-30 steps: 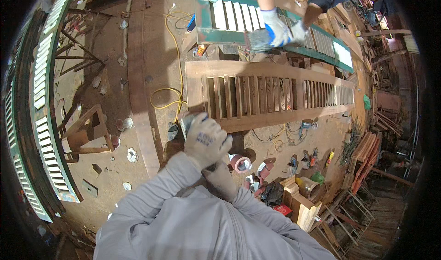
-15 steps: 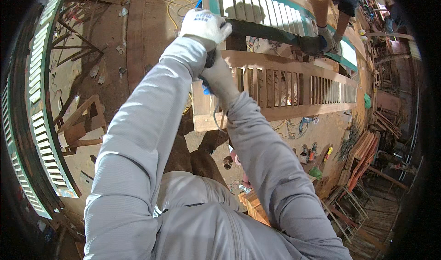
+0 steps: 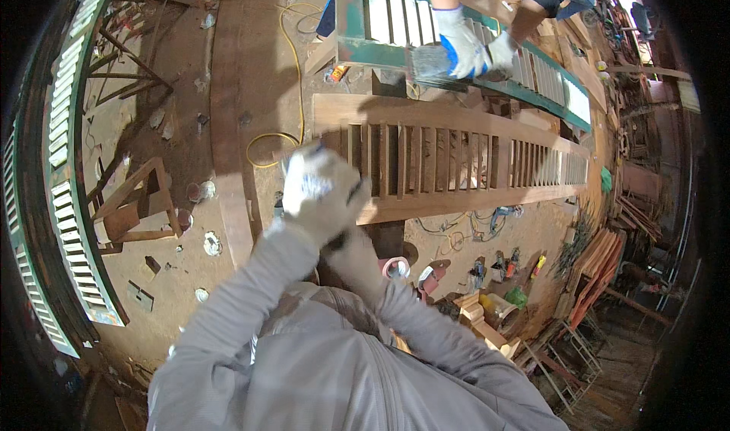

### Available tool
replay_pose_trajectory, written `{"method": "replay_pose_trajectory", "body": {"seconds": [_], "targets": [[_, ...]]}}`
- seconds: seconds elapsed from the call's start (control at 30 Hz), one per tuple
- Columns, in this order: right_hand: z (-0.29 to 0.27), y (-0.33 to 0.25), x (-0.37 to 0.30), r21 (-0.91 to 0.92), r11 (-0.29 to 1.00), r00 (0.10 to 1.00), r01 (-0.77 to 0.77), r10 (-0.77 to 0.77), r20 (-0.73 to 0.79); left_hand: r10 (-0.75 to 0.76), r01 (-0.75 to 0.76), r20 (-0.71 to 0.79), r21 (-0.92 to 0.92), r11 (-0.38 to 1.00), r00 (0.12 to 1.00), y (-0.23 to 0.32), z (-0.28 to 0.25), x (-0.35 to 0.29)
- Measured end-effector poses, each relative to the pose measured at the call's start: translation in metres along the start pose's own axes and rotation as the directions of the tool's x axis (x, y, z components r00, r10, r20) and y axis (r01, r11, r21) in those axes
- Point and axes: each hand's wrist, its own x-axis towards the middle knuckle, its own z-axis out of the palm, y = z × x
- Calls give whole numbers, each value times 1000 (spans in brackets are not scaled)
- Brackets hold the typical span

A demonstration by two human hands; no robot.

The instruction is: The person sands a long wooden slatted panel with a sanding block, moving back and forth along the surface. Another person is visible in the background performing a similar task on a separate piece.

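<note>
My left hand (image 3: 318,189), in a white work glove, is closed near the left end of an unpainted wooden louvred shutter (image 3: 426,197). Motion blurs it. My right hand (image 3: 356,262), gloved too, sits lower and closer to my body, partly behind the left. Between them shows a bit of a dark hand tool (image 3: 335,241), which both hands grip. Most of that tool is covered, so I cannot make out its kind. The shutter lies flat, its slats running away to the right.
A co-worker's gloved hand (image 3: 462,50) works a blurred grey flat thing (image 3: 430,63) on a green-framed shutter (image 3: 372,54). A yellow cord (image 3: 298,73) loops on the floor at left. Green shutters (image 3: 68,203) stand far left; small tools (image 3: 511,264) lie at right.
Both my hands have come back toward my body with the tool, from the shutter's far left corner. The co-worker's gloved hands have come over the green-framed shutter.
</note>
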Motion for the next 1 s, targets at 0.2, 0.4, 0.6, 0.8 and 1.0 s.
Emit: {"method": "replay_pose_trajectory", "body": {"seconds": [0.2,0.4,0.6,0.8,1.0], "targets": [[-24,-84,144,41,967,960,252,-244,-140,81,-37,-114,350,936,990,-78,-33,133],[-41,-61,137,221,952,977,214,-214,-24,72,-36,-73,406,913,995,-59,-18,136],[-13,33,-18,28,999,998,-36,34,45,87,-95,88,92,991,992,23,15,-10],[-21,38,-21,36,994,989,101,-96,-114,96,-93,86,-41,995,992,34,25,3],[-65,-44,131,-13,989,969,144,-144,-199,230,-206,-48,298,932,972,-49,19,142]]}}
